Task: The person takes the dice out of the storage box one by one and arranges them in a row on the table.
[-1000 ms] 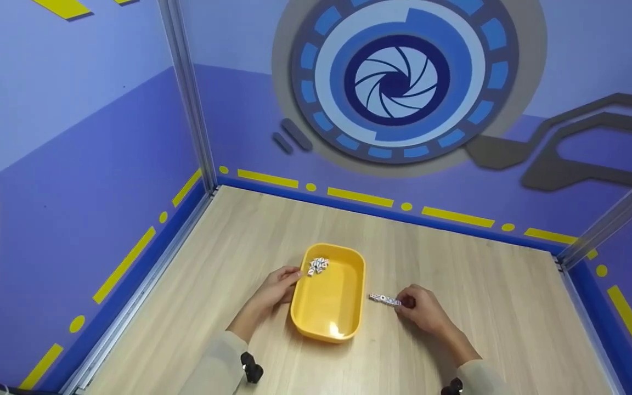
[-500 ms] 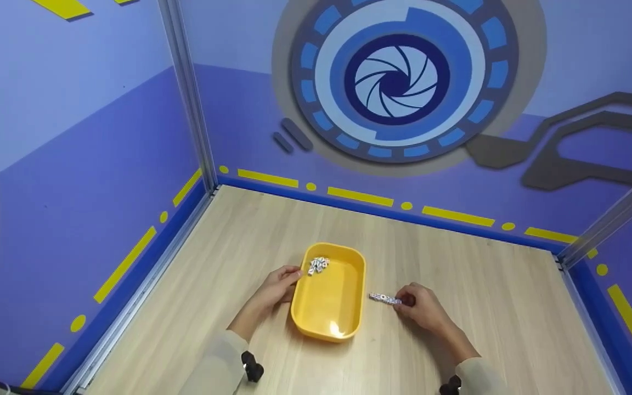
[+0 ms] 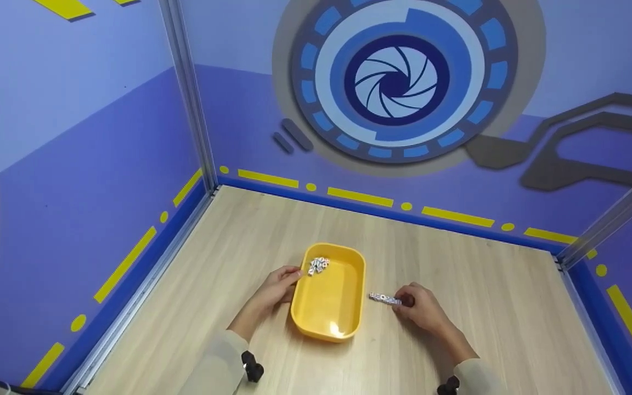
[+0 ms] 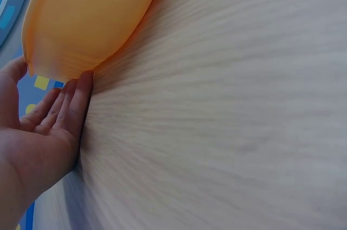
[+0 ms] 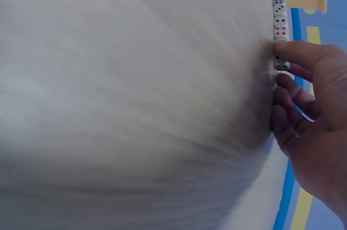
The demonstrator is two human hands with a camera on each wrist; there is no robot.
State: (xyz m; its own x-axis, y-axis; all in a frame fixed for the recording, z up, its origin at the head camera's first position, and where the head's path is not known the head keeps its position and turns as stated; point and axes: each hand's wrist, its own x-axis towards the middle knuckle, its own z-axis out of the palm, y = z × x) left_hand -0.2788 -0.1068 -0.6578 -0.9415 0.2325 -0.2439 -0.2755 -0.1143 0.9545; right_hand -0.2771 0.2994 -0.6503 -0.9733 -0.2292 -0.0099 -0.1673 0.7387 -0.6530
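Note:
A yellow plastic box (image 3: 329,307) stands on the table, with a small heap of white dice (image 3: 319,265) in its far left corner. My left hand (image 3: 276,286) holds the box's left side; in the left wrist view the thumb is at the rim and the fingertips touch the wall lower down, near the table. To the right of the box lies a short straight row of white dice (image 3: 384,299), dotted red and dark. My right hand (image 3: 420,308) pinches the near end of this row between thumb and index finger (image 5: 301,71). The other fingers curl loosely below, and the thumb covers some dice.
The wood-patterned table (image 3: 458,274) runs back to blue and purple printed panels (image 3: 239,120). Metal posts (image 3: 187,93) stand at the corners. A dark clip-like piece (image 3: 251,366) sits at the left sleeve, another (image 3: 449,385) at the right.
My right hand has shifted very slightly left along the row of dice. The left hand, the box and the heap inside have stayed put.

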